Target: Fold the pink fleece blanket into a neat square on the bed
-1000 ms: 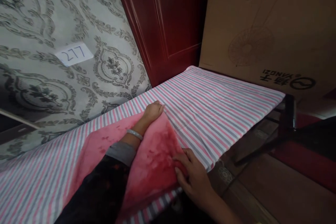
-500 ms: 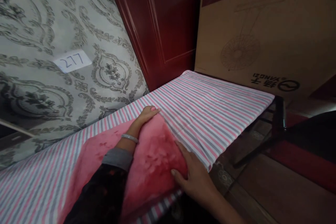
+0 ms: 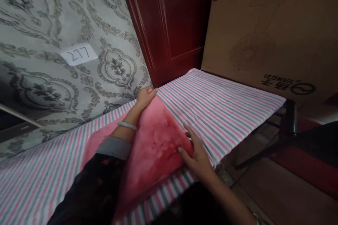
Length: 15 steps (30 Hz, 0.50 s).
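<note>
A pink cloth (image 3: 155, 147) with darker red blotches lies on the striped sheet. Its soft surface narrows toward a far corner, and my left forearm crosses over its left part. At that far corner my left hand (image 3: 146, 96) is closed on the fabric, close to the wall-side edge of the sheet. My right hand (image 3: 196, 154) is at the cloth's right corner, thumb on top and fingers past the edge, with the fabric between them. The index finger is raised a little, and the undersides of the fingers are hidden.
The pink, grey and white striped sheet (image 3: 224, 102) covers a bed or low table. Patterned wallpaper (image 3: 118, 63) with a paper marked 277 (image 3: 79, 54) is on the left. Behind stand a dark red door (image 3: 182, 17) and a large cardboard box (image 3: 253, 17). A black metal frame (image 3: 290, 116) shows at right.
Both hands have moved forward, away from me, with the pink cloth. My right index finger has lifted slightly from the cloth. The view has shifted a little.
</note>
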### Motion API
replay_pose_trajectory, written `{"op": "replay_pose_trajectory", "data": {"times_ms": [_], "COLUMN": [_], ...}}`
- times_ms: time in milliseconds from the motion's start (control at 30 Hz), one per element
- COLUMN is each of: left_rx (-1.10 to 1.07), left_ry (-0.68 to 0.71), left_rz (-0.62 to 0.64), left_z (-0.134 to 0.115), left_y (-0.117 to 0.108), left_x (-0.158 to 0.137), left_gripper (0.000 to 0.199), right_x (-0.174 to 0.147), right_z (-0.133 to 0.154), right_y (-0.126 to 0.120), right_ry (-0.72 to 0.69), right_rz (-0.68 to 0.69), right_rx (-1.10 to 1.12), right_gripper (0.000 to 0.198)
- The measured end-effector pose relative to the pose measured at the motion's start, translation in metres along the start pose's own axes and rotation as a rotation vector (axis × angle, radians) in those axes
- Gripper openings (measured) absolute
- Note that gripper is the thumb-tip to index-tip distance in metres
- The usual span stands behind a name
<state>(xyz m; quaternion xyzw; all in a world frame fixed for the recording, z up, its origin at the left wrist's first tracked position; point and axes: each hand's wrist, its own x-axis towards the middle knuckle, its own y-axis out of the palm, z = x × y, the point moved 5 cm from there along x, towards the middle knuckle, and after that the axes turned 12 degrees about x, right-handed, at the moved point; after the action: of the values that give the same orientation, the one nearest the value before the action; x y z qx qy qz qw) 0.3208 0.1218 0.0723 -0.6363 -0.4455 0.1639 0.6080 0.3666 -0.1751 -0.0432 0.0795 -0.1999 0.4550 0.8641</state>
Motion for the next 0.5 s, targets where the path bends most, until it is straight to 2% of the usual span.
{"op": "replay_pose_trajectory", "data": {"times_ms": [133, 200, 333, 500], "left_rx": [0.104, 0.131, 0.186, 0.236], "left_ry": [-0.019, -0.017, 0.001, 0.005], "left_rz": [0.164, 0.214, 0.248, 0.243], "left_z": [0.004, 0.008, 0.014, 0.013], "left_y": [0.055, 0.074, 0.084, 0.082], "left_x": [-0.005, -0.006, -0.005, -0.009], "left_gripper": [0.034, 0.035, 0.038, 0.039], "right_x": [-0.006, -0.011, -0.018, -0.017], "right_z": [-0.01, -0.009, -0.004, -0.004], "right_y": [-0.007, -0.007, -0.004, 0.0], "right_ry": [-0.061, -0.094, -0.161, -0.175], "right_rz": [-0.026, -0.013, -0.007, -0.058], "right_rx": [-0.111, -0.148, -0.204, -0.212], "right_gripper": [0.059, 0.051, 0.034, 0.029]}}
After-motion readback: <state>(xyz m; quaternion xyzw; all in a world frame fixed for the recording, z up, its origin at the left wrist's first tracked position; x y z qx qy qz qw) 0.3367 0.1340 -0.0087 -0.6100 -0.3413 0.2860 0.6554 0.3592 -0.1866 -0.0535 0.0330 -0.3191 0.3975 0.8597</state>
